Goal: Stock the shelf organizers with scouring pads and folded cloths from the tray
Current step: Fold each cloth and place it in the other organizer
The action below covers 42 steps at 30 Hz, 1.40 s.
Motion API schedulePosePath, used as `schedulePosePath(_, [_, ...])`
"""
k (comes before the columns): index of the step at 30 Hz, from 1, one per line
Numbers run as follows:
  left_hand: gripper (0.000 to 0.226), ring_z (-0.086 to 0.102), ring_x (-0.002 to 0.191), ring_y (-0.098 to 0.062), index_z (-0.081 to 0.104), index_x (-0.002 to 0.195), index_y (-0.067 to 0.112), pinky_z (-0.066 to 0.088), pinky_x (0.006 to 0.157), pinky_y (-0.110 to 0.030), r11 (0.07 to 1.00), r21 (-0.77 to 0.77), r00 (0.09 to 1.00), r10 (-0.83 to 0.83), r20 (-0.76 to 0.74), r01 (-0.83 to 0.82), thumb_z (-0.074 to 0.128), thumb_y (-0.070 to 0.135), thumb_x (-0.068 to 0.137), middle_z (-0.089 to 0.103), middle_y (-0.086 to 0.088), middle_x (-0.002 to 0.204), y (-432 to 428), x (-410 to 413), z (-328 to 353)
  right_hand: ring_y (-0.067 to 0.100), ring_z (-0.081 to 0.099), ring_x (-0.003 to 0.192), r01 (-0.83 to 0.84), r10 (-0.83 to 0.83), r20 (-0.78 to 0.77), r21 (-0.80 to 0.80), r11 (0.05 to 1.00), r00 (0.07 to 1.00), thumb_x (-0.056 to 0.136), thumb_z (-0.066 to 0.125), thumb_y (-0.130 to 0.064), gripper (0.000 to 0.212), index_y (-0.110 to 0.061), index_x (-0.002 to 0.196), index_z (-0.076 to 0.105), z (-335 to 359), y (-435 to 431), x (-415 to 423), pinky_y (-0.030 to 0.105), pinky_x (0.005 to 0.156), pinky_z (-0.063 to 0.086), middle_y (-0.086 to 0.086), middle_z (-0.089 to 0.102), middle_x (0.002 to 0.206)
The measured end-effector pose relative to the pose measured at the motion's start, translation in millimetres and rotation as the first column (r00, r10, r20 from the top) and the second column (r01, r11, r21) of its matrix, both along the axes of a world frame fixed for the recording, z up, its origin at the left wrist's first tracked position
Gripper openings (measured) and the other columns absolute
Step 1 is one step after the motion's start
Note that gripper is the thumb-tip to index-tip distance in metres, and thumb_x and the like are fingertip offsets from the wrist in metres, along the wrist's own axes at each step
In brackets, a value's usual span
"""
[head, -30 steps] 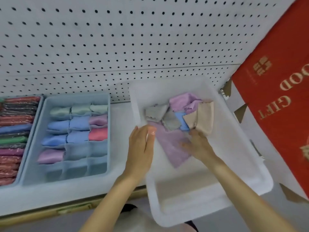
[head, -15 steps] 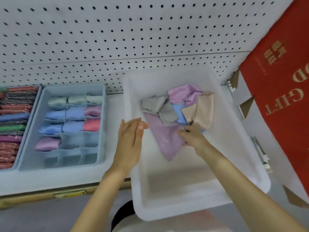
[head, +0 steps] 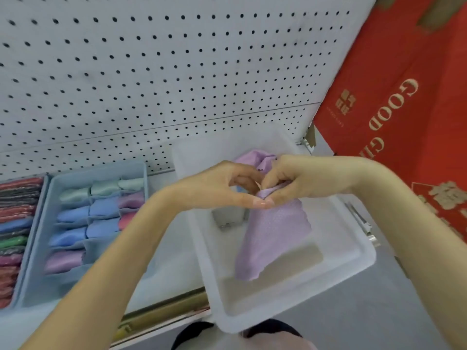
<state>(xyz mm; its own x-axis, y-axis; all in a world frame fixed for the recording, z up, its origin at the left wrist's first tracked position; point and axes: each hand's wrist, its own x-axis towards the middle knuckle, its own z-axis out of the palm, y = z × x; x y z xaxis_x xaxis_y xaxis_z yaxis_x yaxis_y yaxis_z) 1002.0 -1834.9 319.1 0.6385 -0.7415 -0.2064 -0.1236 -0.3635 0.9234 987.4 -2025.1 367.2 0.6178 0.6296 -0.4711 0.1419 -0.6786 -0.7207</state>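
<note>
Left hand (head: pixel 222 188) and right hand (head: pixel 300 180) brought together fingertip to fingertip, fingers curled, neither spread. Between them, pinched by both at its gathered top edge: a lilac microfibre cloth (head: pixel 275 238). Held up over the middle of a translucent white plastic tray (head: pixel 353 263), the rest hanging free, lower corner down toward the tray's near end. Touching the tray floor or not: cannot tell.

Under the left hand, near the tray's left wall: a small grey cloth (head: pixel 228 215) lying in the tray. Behind the knuckles, toward the tray's far end: a crumpled pink-lilac cloth (head: pixel 255 156), mostly hidden.

Tray on the right part of a white shelf (head: pixel 174 251), near end overhanging the front edge and its brass-coloured strip (head: pixel 164 306).

Left of the tray, across a band of bare shelf: a pale blue plastic organizer with compartments (head: pixel 44 231). Inside:
- mint-green folded cloths (head: pixel 101 188) along the far edge
- blue folded cloths (head: pixel 101 208) in the rows nearer
- a pink folded cloth (head: pixel 126 219) at the right edge
- a lilac folded cloth (head: pixel 64 260) in a left compartment

Nearest row hidden by the left forearm.

At the shelf's left end, just beside the organizer: packaged scouring pads (head: pixel 15 223), red, green and blue, standing on edge.

Along the shelf's back edge: white perforated pegboard (head: pixel 151 72). Past the tray's right side: a red gift box with gold lettering (head: pixel 404 97).
</note>
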Motion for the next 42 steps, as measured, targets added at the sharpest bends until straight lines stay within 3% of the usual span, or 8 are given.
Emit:
schedulePosePath(2, [0.031,0.061,0.09,-0.018,0.064,0.096,0.017,0.046,0.089,-0.036,0.999,-0.027,0.997,-0.042,-0.06,0.04,0.079,0.027,0.071,0.065,-0.015,0.095,-4.1,-1.6,8.4,0.009,0.027,0.057,-0.014,0.014,-0.01,0.019,1.0,1.0,0.087,0.068,-0.022,0.038,-0.032,0.052,0.058,13.1,-2.8,-5.2,0.022,0.054,0.023,-0.011,0.03,0.058])
schedulePosePath(6, [0.031,0.047,0.075,-0.011,0.066,0.081,0.004,0.035,0.074,-0.031,0.996,-0.076,0.997,-0.05,-0.067,0.045,0.078,0.03,0.069,0.055,0.002,0.076,-9.3,-11.7,21.3,0.012,0.043,0.064,0.144,-0.153,0.035,0.19,0.971,0.988,0.082,0.073,-0.029,0.013,-0.021,0.072,0.069,15.2,-18.6,-12.4,0.027,0.063,0.033,0.002,0.049,0.065])
schedulePosePath(8, [0.017,0.05,0.07,-0.003,0.067,0.075,0.001,0.038,0.073,-0.021,0.992,-0.128,0.999,0.002,-0.047,-0.008,0.075,0.015,0.079,0.057,0.014,0.069,-13.0,-15.5,27.2,0.027,0.053,0.074,0.216,-0.239,0.056,0.266,0.939,0.969,0.077,0.072,-0.037,0.017,-0.021,0.084,0.071,9.6,-27.2,-13.7,0.037,0.067,0.037,0.021,0.058,0.079])
schedulePosePath(10, [0.017,0.051,0.061,0.002,0.061,0.068,0.008,0.039,0.064,-0.01,0.976,-0.199,0.996,0.076,-0.041,-0.083,0.067,0.01,0.084,0.057,0.017,0.062,-16.2,-20.6,36.6,0.024,0.064,0.096,0.283,-0.299,-0.013,0.369,0.885,0.954,0.078,0.073,-0.027,0.022,-0.017,0.098,0.072,3.5,-38.7,-15.2,0.034,0.081,0.048,0.017,0.069,0.1])
schedulePosePath(15, [0.037,0.057,0.075,-0.017,0.054,0.094,-0.01,0.045,0.067,-0.026,0.872,-0.353,0.937,0.345,-0.051,-0.34,0.067,0.023,0.086,0.062,-0.009,0.082,-12.2,-17.4,46.1,0.014,0.067,0.085,0.439,-0.401,-0.191,0.52,0.733,0.896,0.066,0.079,-0.018,0.024,-0.01,0.089,0.076,-13.8,-64.2,-13.4,0.025,0.076,0.052,0.006,0.073,0.093])
schedulePosePath(21, [0.02,0.069,0.077,-0.016,0.064,0.107,0.014,0.055,0.066,-0.025,0.787,-0.391,0.87,0.485,-0.087,-0.478,0.055,0.009,0.09,0.074,-0.006,0.086,-14.8,-21.1,52.3,0.012,0.068,0.077,0.548,-0.627,-0.223,0.739,0.391,0.747,0.067,0.073,-0.023,0.016,-0.016,0.08,0.078,-8.2,-57.0,1.9,0.024,0.069,0.054,0.002,0.074,0.084])
schedulePosePath(30, [0.022,0.068,0.078,-0.01,0.072,0.093,0.016,0.055,0.071,-0.024,0.437,-0.509,0.592,0.783,-0.19,-0.741,0.066,0.021,0.072,0.075,0.0,0.088,-39.3,-23.8,51.0,0.012,0.069,0.076,0.487,-0.715,-0.1,0.795,0.361,0.692,0.064,0.074,-0.015,0.021,-0.012,0.084,0.075,5.5,-45.8,9.3,0.021,0.067,0.053,0.004,0.075,0.083])
schedulePosePath(42, [0.04,0.067,0.076,-0.018,0.065,0.086,-0.003,0.054,0.074,-0.026,0.365,-0.536,0.577,0.758,-0.305,-0.762,0.077,0.022,0.057,0.073,-0.006,0.082,-45.9,-17.8,57.4,0.008,0.068,0.07,0.497,-0.705,-0.087,0.769,0.402,0.704,0.081,0.066,-0.005,0.012,-0.009,0.091,0.072,11.0,-55.5,12.1,0.018,0.059,0.051,0.001,0.075,0.08])
